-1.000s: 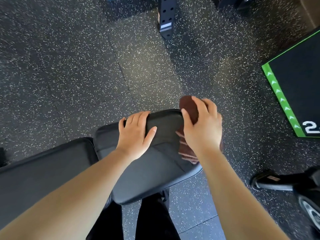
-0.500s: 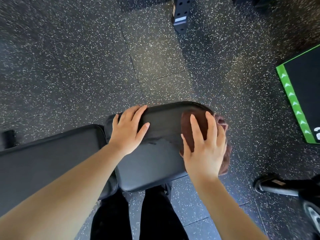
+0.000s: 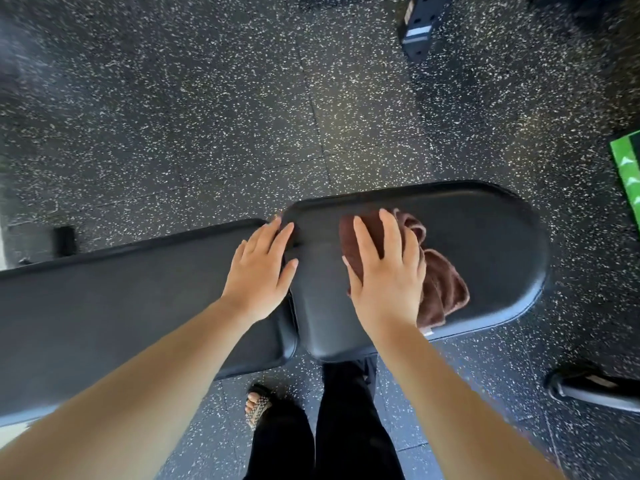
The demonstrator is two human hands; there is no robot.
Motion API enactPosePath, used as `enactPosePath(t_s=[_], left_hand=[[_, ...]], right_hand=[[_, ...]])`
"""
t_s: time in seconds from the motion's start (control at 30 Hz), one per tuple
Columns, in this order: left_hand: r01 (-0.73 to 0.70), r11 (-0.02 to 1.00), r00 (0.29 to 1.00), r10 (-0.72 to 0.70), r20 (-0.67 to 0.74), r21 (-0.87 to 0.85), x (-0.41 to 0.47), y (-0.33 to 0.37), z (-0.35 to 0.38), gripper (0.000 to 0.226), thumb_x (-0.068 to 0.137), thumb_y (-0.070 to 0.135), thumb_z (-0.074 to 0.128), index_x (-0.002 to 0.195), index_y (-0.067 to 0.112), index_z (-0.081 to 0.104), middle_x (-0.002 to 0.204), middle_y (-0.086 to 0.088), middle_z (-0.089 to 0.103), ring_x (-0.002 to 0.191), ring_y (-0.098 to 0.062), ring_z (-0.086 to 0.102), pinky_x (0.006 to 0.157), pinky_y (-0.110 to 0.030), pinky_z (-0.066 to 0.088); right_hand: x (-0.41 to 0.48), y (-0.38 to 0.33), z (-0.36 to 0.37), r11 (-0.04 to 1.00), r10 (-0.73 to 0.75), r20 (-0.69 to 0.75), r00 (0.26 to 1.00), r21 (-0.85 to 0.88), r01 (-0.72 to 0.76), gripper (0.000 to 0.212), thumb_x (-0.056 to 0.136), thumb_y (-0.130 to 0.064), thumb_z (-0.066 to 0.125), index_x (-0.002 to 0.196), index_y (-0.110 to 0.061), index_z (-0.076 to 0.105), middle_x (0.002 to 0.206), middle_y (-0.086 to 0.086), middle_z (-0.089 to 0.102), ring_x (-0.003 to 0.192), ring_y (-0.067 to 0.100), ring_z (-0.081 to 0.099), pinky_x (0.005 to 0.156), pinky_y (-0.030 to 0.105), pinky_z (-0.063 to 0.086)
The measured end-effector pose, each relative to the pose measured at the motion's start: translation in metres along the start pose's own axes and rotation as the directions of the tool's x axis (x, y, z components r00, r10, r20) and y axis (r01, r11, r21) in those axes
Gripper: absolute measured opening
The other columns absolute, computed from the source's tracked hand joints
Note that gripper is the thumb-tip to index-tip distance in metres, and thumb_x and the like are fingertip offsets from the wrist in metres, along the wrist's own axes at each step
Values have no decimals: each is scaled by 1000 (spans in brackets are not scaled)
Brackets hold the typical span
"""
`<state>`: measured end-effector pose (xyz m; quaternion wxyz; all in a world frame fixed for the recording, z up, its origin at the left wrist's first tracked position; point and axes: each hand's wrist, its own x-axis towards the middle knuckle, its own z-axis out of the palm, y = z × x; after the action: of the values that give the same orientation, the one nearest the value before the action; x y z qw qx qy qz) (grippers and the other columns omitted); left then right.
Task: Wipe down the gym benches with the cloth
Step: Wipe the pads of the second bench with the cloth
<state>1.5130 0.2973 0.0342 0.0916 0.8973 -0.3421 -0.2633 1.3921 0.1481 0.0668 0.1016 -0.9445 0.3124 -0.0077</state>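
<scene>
Nearest the camera are the person's black trousers (image 3: 346, 427) and a sandalled foot (image 3: 258, 408), just below the bench's near edge; both bare forearms reach from there onto the padding; the left hand (image 3: 259, 271) lies flat, fingers straight and slightly spread, across the gap where the long back pad (image 3: 121, 306) meets the rounded seat pad (image 3: 502, 237), holding nothing; the right hand (image 3: 384, 271) is also flat and spread, its palm pressing the brown cloth (image 3: 441, 289) onto the seat pad, with no finger curled round it; the cloth sits bunched on the middle of that pad, much of it spilling out to the right of the palm, one corner close to the near edge; beyond lie the speckled rubber floor (image 3: 207, 116), a green-edged mat (image 3: 625, 174) at far right and the foot of a black post (image 3: 422, 26) at the top

The likely trouble: pinned only by a flat palm, the cloth could be left behind if the hand slides over it on a quick stroke, or the loose bunch could drag off the near edge to the floor; a lumpy fold probably touches the vinyl unevenly, leaving streaks; fingertips resting in the gap risk a pinch should either pad shift under leaning weight
</scene>
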Motion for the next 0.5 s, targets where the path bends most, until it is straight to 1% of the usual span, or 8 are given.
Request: enactPosePath(t_s=[0.1,0.17,0.23,0.3,0.37,0.43,0.5], left_hand=[[72,995,995,-76,62,62,-24,-35,9,59,96,39,33,149,22,12,157,1,7,144,-20,7,116,-45,10],[96,993,993,-101,65,74,-33,-54,15,60,96,40,32,149,20,11,158,2,4,144,-19,5,115,-45,9],[65,993,996,-70,51,98,-37,-65,22,61,96,40,32,149,17,12,158,2,2,144,-20,6,115,-46,11],[44,993,999,-46,18,109,-37,-69,30,61,95,40,34,148,16,14,158,0,5,143,-22,9,113,-47,13],[40,991,999,-38,-14,125,-36,-70,35,62,94,41,35,148,14,16,157,-2,9,143,-24,13,112,-49,16],[34,990,999,-30,-35,137,-36,-73,40,63,94,41,35,148,14,16,157,-2,10,142,-25,13,111,-50,16],[25,989,999,-20,-38,142,-38,-75,44,64,94,41,34,148,15,14,158,-1,7,143,-24,10,112,-50,14]], right_hand=[[-22,-20,11,1000,-19,39,999,-17,20,65,72,-29,77,131,-25,52,138,12,47,114,45,49,80,58,46],[-16,-34,17,1000,7,46,999,-10,-6,63,75,-29,75,133,-25,50,141,13,44,118,47,45,84,60,43],[2,-50,26,1000,-22,63,998,-10,23,60,82,-32,67,137,-27,44,146,11,36,124,46,37,91,60,39],[20,-68,39,997,-72,128,989,-13,75,59,89,-36,57,142,-30,34,152,7,23,132,42,25,99,58,31],[32,-83,50,995,-92,148,985,-9,95,58,91,-38,52,144,-31,28,154,5,16,134,40,18,102,56,26],[35,-90,56,995,-88,135,987,-26,93,58,90,-37,53,143,-30,30,153,5,17,133,39,20,102,56,27],[25,-88,56,995,-95,113,989,-32,99,58,88,-36,56,142,-30,34,152,5,23,131,39,25,99,57,31]])
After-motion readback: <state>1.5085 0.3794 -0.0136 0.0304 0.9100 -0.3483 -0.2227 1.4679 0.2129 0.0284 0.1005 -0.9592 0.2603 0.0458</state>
